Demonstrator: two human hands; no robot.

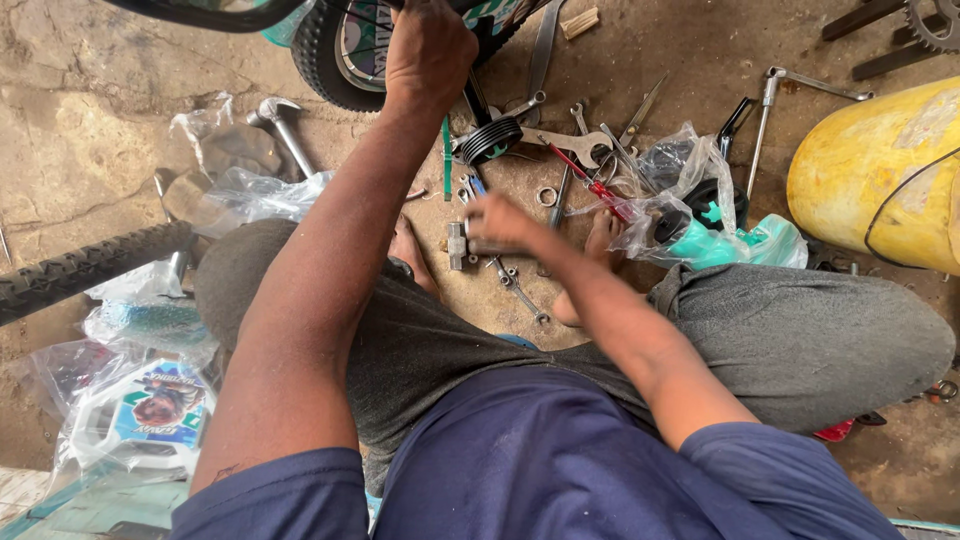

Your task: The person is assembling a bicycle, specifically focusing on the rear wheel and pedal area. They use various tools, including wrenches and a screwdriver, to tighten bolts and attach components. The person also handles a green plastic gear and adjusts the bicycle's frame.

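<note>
We sit on a bare, dusty concrete floor point(90, 130) of a workshop, with our legs crossed in grey trousers point(800, 335) and our bare feet in the middle of the work. Nearest to us, at the left, lie clear plastic bags point(140, 400) with packaged parts, and a knobby black tyre point(85, 268) stretches beside them. Just in front of the feet our right hand point(500, 222) comes down on a small hammer-like metal tool point(462, 246); the hand is blurred, so we cannot tell if the fingers are already closed on it or only touching it. Here we judge that it is better to take the tool by the middle of its shaft with the whole palm, not with the fingertips only, because small spanners point(515, 280) lie just beside it and are easy to drag along. A little farther there is a crowd of tools: a black ribbed ring point(490, 140), an open-end wrench point(575, 148), a red-handled screwdriver point(590, 182), pliers point(640, 110) and a bag with a teal part point(720, 235). A claw hammer point(280, 125) rests well apart at the left. Farthest, our left hand point(430, 50) is clenched on top of the small bicycle wheel point(345, 50) and holds it steady; we should keep this pressure straight down, so the wheel does not roll. A yellow container point(880, 175) stands at the right edge.
</note>
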